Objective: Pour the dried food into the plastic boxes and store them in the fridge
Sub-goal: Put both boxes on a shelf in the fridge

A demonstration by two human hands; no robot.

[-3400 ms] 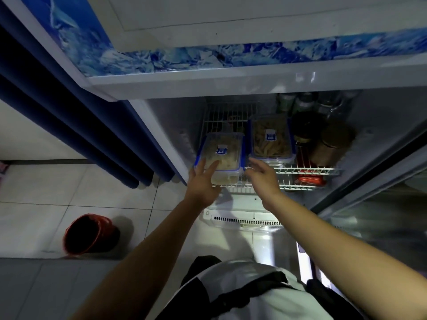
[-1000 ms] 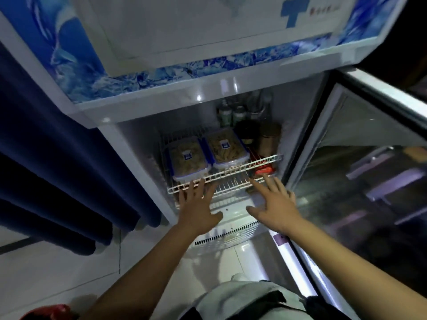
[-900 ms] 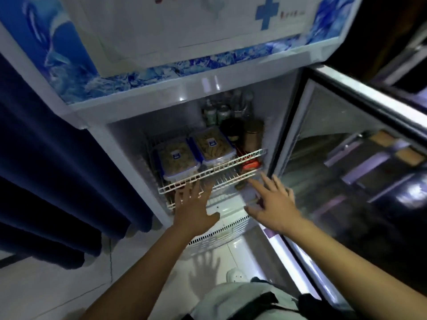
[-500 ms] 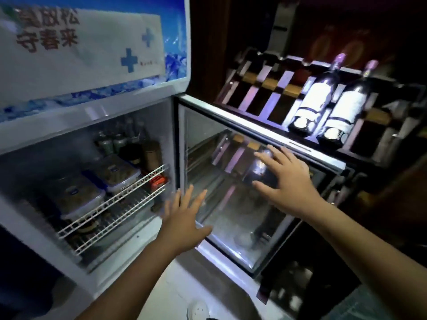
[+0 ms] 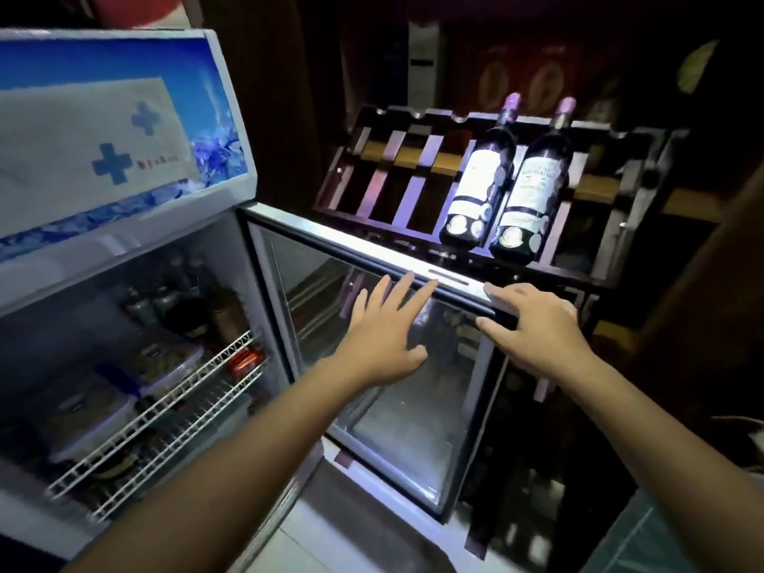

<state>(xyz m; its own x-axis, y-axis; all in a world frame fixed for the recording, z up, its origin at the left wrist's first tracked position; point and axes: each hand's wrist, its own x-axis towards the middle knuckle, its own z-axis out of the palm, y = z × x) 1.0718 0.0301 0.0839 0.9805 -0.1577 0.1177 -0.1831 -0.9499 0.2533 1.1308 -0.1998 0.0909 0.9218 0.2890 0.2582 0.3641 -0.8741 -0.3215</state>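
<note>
Evidently we are finishing: both plastic boxes (image 5: 124, 382) are sitting filled on the wire shelf (image 5: 165, 411) inside the fridge (image 5: 124, 250), at left. Our left hand (image 5: 382, 345), fingers spread, and right hand (image 5: 533, 328), fingers relaxed, are reaching the open door (image 5: 413, 262); only closing is remaining.

Two plastic boxes (image 5: 103, 407) sit side by side on the fridge's wire shelf (image 5: 165, 411), left; glass door (image 5: 397, 366) right; wine rack (image 5: 467, 200) far behind.
</note>
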